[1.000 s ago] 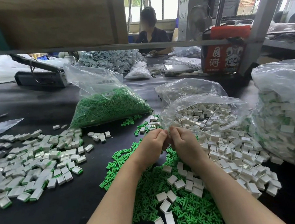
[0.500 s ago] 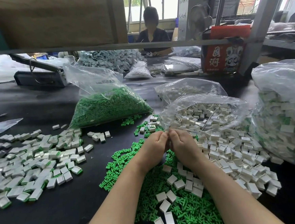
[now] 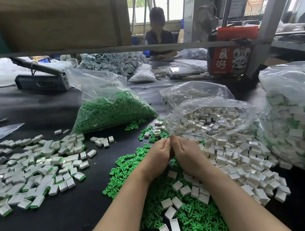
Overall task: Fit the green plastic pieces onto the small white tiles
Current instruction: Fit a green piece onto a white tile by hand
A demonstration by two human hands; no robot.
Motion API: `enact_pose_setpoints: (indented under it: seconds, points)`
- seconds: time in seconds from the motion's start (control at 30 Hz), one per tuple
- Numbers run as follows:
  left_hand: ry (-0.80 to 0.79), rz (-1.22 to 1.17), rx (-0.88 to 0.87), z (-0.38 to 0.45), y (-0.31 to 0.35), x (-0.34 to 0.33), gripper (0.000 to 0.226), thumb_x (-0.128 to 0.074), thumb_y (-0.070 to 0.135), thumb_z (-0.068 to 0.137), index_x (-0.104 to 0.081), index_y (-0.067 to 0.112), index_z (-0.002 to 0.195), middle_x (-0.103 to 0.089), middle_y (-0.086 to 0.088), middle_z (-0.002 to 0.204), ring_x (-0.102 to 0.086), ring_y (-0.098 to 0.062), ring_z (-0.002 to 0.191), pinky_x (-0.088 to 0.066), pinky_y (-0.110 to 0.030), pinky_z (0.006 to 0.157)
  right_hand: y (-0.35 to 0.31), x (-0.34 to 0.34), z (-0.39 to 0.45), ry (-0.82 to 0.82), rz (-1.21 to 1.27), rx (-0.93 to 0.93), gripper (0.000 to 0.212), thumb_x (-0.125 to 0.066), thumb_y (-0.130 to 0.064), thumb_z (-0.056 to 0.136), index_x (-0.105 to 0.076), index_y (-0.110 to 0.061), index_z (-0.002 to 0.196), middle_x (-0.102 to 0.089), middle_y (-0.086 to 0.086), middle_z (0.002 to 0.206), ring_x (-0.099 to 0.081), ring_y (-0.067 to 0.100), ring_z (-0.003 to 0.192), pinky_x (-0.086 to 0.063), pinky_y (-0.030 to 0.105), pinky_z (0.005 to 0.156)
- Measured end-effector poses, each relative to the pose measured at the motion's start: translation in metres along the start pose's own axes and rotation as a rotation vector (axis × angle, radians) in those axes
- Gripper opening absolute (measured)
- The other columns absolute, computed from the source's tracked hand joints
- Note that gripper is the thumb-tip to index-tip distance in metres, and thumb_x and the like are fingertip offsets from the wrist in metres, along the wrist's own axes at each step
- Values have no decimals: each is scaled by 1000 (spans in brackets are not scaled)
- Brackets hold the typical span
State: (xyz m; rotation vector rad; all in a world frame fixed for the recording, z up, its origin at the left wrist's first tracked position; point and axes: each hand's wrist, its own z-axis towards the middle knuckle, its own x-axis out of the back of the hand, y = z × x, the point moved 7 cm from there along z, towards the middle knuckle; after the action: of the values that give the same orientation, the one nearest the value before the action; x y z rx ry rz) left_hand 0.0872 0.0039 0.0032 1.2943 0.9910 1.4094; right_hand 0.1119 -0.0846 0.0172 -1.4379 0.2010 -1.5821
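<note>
Where red box (image 3: 232, 59) reads 國潮, left hand (image 3: 157, 157) and right hand (image 3: 186, 153) curled together, contents hidden.

Black work table (image 3: 47, 224) fills foreground. Grey metal shelf rail (image 3: 106, 50) crosses view, cardboard box (image 3: 55, 21) on top. Slanted grey steel post (image 3: 266, 24) at right. Daylit windows (image 3: 172, 2) at back, second person (image 3: 158, 33) seated facing. Red printed box (image 3: 229, 58) near post.

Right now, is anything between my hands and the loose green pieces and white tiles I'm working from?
Nothing visible. Both the left hand and the right hand hover directly over the loose green pieces, with the loose white tiles just beside the right hand, uncovered.
</note>
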Motion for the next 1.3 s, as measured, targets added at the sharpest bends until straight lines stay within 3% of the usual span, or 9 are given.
enact_pose_setpoints:
  seconds: [0.27, 0.37, 0.57, 0.73, 0.93, 1.03, 1.13, 1.23, 1.3]
  points:
    - [-13, -69, -11, 1, 3, 1, 28, -38, 23, 106, -59, 17, 89, -66, 18, 66, -59, 5, 60, -46, -10, 58, -2, 0, -2, 42, -66, 46, 63, -10, -65, 90, -52, -18, 91, -62, 2, 78, -59, 21, 75, -49, 45, 73]
    - [-3, -122, -56, 2, 8, 5, 26, -46, 29, 103, -64, 15, 90, -63, 6, 75, -57, -9, 72, -48, -21, 68, 3, 4, 1, 94, 200, 2, 56, -16, -64, 94, -52, -23, 80, -59, -4, 70, -57, 13, 66, -47, 40, 63]
    - [50, -99, -183, -1, 24, 13, 23, -49, 34, 99, -67, 20, 94, -67, 24, 77, -59, 11, 74, -45, -7, 71, 16, 12, 6, 188, 630, -130, 66, -20, -53, 101, -53, -4, 71, -45, -6, 52, -41, 16, 53, -34, 36, 59]
    - [85, -162, -159, -2, 24, 14, 35, -51, 38, 95, -66, 18, 119, -70, 5, 114, -63, -3, 109, -45, -13, 89, 11, 13, 6, 117, 753, -140, 67, -19, -47, 103, -57, -8, 63, -49, -6, 48, -41, 9, 46, -34, 24, 52]
    - [82, -222, -153, -4, 29, 8, 20, -53, 40, 88, -70, 43, 100, -55, -25, 119, -63, -10, 88, -52, -20, 75, -5, -3, 1, -137, 852, -141, 72, -23, -54, 99, -64, 4, 109, -60, 19, 75, -57, 16, 64, -46, 21, 59]
    - [86, -222, -147, -3, 28, 9, 19, -55, 30, 94, -69, 31, 107, -57, -22, 119, -65, -12, 96, -54, -23, 78, -4, 0, 0, -105, 899, -155, 75, -32, -61, 92, -61, 3, 117, -58, 38, 101, -57, 32, 86, -46, 40, 79]
    - [150, -136, -193, -3, 33, 13, 13, -61, 23, 97, -68, 25, 106, -67, -2, 97, -65, -4, 80, -53, -20, 67, -5, 4, -2, -86, 936, -156, 68, -39, -64, 91, -64, -7, 119, -49, 44, 123, -54, 54, 104, -43, 60, 92]
    - [270, -29, -250, -4, 43, 21, 5, -69, 30, 86, -69, 34, 89, -67, 10, 82, -64, -6, 69, -50, -21, 59, -10, 7, -3, -99, 946, -129, 63, -40, -69, 87, -66, -23, 121, -44, 42, 130, -54, 44, 94, -44, 44, 80]
    - [319, 7, -259, -4, 47, 24, 2, -69, 34, 81, -70, 35, 82, -64, 5, 85, -65, -14, 67, -51, -29, 59, -11, 7, -4, -108, 959, -120, 61, -41, -68, 87, -66, -26, 122, -45, 40, 131, -52, 55, 110, -40, 52, 87]
